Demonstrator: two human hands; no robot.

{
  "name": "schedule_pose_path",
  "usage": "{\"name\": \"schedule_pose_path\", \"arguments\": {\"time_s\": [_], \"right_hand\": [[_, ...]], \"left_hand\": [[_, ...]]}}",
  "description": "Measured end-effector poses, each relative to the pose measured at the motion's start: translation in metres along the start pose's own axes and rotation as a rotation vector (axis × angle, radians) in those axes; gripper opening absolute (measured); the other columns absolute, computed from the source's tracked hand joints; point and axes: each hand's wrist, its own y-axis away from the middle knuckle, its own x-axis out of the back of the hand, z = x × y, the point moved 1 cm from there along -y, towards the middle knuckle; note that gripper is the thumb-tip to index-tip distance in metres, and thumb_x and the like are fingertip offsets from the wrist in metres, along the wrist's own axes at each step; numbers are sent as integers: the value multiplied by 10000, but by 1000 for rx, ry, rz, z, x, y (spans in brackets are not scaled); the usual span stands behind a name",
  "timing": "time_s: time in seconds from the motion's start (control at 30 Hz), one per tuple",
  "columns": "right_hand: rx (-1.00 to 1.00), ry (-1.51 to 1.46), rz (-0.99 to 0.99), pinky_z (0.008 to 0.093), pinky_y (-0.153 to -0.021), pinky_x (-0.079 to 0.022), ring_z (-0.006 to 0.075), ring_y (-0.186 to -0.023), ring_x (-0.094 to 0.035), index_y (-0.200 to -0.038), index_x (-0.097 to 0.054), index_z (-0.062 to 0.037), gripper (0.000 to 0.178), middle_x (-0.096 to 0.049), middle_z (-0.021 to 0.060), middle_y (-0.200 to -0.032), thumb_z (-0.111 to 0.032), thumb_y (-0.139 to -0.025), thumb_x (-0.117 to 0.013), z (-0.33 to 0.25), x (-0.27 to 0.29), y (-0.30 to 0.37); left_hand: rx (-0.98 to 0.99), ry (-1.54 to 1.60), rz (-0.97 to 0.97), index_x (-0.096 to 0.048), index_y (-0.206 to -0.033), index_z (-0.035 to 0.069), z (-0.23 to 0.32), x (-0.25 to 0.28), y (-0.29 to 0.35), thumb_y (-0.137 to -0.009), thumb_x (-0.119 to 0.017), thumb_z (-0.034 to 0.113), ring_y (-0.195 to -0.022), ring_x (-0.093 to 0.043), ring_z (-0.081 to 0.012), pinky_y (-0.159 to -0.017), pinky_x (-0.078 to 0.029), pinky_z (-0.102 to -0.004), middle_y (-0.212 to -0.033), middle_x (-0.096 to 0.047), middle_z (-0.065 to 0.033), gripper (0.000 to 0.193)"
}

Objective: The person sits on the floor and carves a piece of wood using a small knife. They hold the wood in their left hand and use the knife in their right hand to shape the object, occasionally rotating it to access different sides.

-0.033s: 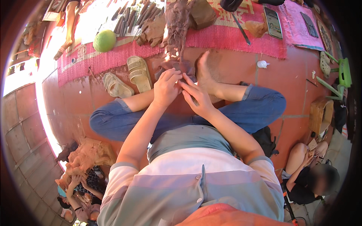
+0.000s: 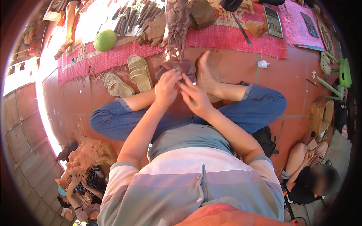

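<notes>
A tall, intricately carved brown wooden sculpture (image 2: pixel 175 30) extends away from me, its flared end (image 2: pixel 179 67) between my bare feet. My left hand (image 2: pixel 167 89) is closed at that near end, with fingers curled and their tips close to my right hand's. My right hand (image 2: pixel 195 97) meets it from the other side, fingers bent together. A small dark end of something slim shows under the right palm; its kind is hidden. What the fingertips pinch between them cannot be made out.
A pink mat (image 2: pixel 233 41) bears carving tools (image 2: pixel 130 19), a green round fruit (image 2: pixel 105 40), wood pieces and a phone (image 2: pixel 273 23). Sandals (image 2: pixel 139 73) lie left of the sculpture. Another person (image 2: pixel 315 180) sits at lower right; others hold a large carving (image 2: pixel 90 154) at lower left.
The fingers of both hands have shifted very slightly at the sculpture's near end, the right ones bending a little more. Everything else stays in place.
</notes>
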Motion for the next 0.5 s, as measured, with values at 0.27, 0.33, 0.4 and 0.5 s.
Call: {"name": "schedule_pose_path", "arguments": {"time_s": [0.27, 0.33, 0.4, 0.5], "right_hand": [[73, 130, -15, 387, -844, -484, 394, -1044, -572, -1148, -585, -4, 301, -425, 279, -1332, -67, -855, -562, -23, -7, -8], [141, 154, 28, 405, -839, -492, 391, -1056, -565, -1135, -586, -6, 297, -419, 273, -1336, -84, -850, -565, -25, -11, -23], [60, 141, -43, 408, -833, -494, 398, -1034, -572, -1139, -579, -3, 301, -412, 280, -1335, -86, -849, -562, -21, -13, -3], [-13, 185, -126, 400, -821, -501, 407, -1035, -569, -1126, -577, 11, 293, -397, 296, -1334, -84, -849, -555, -23, -11, 5]], "left_hand": [[29, 107, 21, -628, -959, 56, -13, 6, -2, -633, -670, -14, -1040, -598, -285, -783, -531, -360, -1051, -631, -108, 337], [91, 127, 65, -638, -970, 45, -24, 1, -5, -645, -658, -34, -1053, -603, -291, -784, -538, -359, -1064, -633, -110, 335], [55, 140, 48, -644, -975, 44, -16, -2, 9, -657, -654, -32, -1032, -614, -289, -775, -542, -355, -1058, -636, -110, 328], [72, 176, -3, -653, -977, 39, -12, -4, 21, -675, -660, -1, -1011, -622, -287, -787, -537, -362, -1035, -644, -109, 305]]}}
